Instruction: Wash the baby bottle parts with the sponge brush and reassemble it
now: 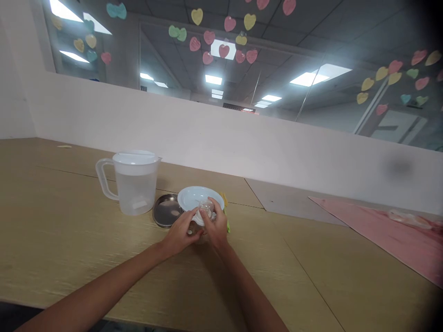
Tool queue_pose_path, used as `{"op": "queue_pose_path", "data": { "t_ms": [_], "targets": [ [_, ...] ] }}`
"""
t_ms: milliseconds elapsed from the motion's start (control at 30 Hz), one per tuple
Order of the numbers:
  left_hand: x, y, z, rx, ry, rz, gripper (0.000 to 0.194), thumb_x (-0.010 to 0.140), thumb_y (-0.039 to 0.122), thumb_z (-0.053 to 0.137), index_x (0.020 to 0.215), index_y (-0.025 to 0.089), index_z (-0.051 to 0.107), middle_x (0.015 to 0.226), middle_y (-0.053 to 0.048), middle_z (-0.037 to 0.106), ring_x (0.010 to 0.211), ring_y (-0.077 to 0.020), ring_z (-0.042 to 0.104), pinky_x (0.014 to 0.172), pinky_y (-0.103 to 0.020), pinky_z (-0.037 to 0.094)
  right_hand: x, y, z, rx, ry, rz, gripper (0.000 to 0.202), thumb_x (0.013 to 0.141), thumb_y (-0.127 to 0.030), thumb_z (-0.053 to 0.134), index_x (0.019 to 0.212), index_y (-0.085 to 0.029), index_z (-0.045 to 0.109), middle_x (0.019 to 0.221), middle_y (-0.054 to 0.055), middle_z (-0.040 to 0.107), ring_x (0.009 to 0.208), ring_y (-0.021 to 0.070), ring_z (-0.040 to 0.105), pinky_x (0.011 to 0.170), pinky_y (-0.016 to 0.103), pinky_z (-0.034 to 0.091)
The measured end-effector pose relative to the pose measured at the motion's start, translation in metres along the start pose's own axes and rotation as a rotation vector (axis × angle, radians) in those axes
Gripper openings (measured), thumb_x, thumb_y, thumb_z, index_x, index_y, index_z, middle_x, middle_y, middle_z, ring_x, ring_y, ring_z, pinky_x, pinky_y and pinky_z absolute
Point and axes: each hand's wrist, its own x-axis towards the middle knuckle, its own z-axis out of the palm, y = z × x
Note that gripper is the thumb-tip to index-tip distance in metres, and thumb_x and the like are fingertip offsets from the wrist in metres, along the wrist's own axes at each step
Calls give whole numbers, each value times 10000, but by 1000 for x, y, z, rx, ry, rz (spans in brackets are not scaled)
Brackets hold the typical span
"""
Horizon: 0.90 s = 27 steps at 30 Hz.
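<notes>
A small clear rounded thing (206, 207) with a whitish lower part is held between both hands, its kind not plain from here. My left hand (180, 231) is closed on its left side, with fingertips pressed against it. From the right, my right hand (217, 227) wraps its fingers round it, the thumb in front. Just behind the hands lies a pale blue-white round dish (190, 197), partly covered by them. A shiny shallow metal tray (166, 211) rests to the left of the dish. Something brownish under the fingers is mostly hidden.
A lidded translucent pitcher (136, 191) stands on the wooden table (86, 249), left of the tray. Right of the dish, a yellow and green item (226, 214) shows in part. A pink sheet (387, 233) lies far right. A white wall (194, 133) borders the table's back.
</notes>
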Motion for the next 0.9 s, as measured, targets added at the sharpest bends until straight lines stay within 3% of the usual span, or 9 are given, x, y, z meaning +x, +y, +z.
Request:
{"op": "queue_pose_path", "data": {
  "t_ms": [267, 733, 900],
  "targets": [
    [3, -1, -6, -22, -45, 14, 615, 822, 368, 568, 1363, 181, 341, 1314, -135, 494, 1187, -259, 475, 1014, -432, 383, 1, 2, -1, -38, -2, 3, 460, 817, -463, 566, 1197, -206, 548, 1077, 68, 650, 957, 204, 603, 844, 360, 473],
    [4, 1, -6, -52, -48, 2, 603, 804, 349, 581, 1334, 155, 367, 1280, -138, 517, 1146, -252, 509, 966, -398, 430, 0, -3, -4, -47, -10, -37, 431, 834, -432, 556, 1194, -201, 507, 1071, 81, 644, 972, 212, 614, 842, 373, 483],
    [6, 4, -9, -65, -90, 1, 561, 828, 375, 560, 1322, 177, 380, 1286, -123, 511, 1133, -243, 506, 942, -381, 440, 9, -12, -10, 110, 135, -14, 471, 799, -436, 597, 1174, -177, 478, 1138, 121, 608, 1013, 219, 605, 871, 373, 489]
  ]
}}
